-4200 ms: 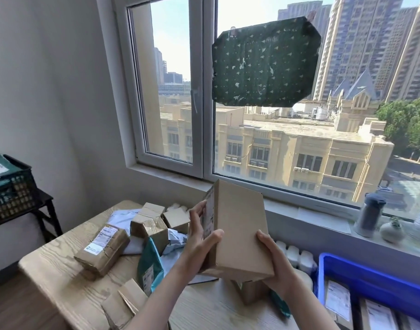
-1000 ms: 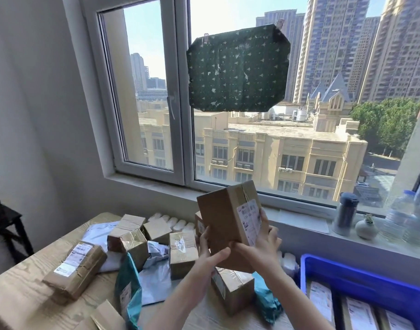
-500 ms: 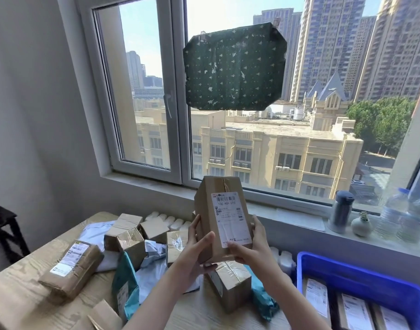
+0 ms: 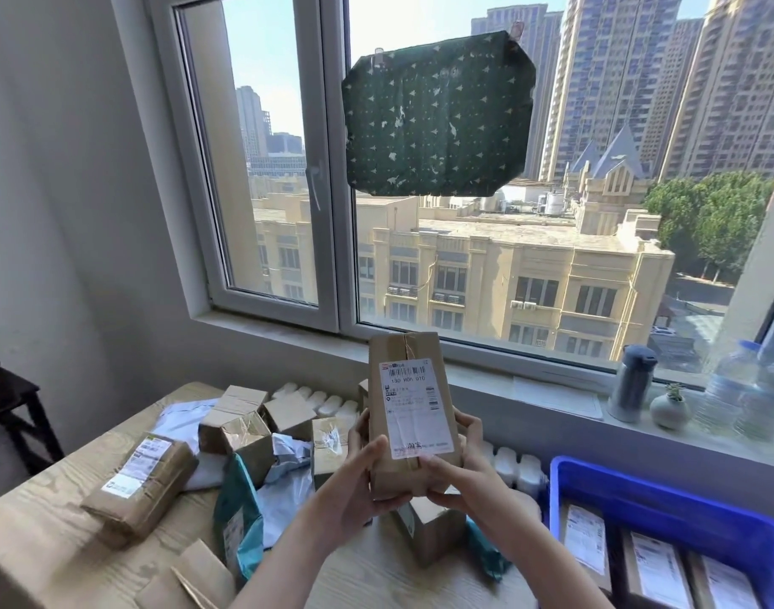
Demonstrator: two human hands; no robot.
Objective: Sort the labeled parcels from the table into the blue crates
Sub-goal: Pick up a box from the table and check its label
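Parcel inspection at the counter. Both hands clasp a tall brown cardboard parcel (image 4: 409,415) by its lower half: the left hand (image 4: 358,476) wraps the left edge and the right hand (image 4: 457,468) cups the right edge and base, thumbs on the front. The parcel stands upright above the wooden counter (image 4: 42,525), near the window sill. A moment ago its plain face and then a side edge were toward the camera; it has since been rotated so that the white printed shipping label (image 4: 413,408) squarely faces the viewer. This turn suggests the reading step is now possible, and the choice of destination probably follows from it.

To the right, just beside the counter, the blue plastic crate (image 4: 639,485) already holds several parcels lying label-up. On the counter many parcels are unsorted: a taped brown box with a label (image 4: 141,485) at left, smaller cardboard boxes (image 4: 240,426) behind, a teal plastic mailer (image 4: 238,516) and pale grey mailer bags (image 4: 288,476). Judged from this pile, the sorting is far from finished.
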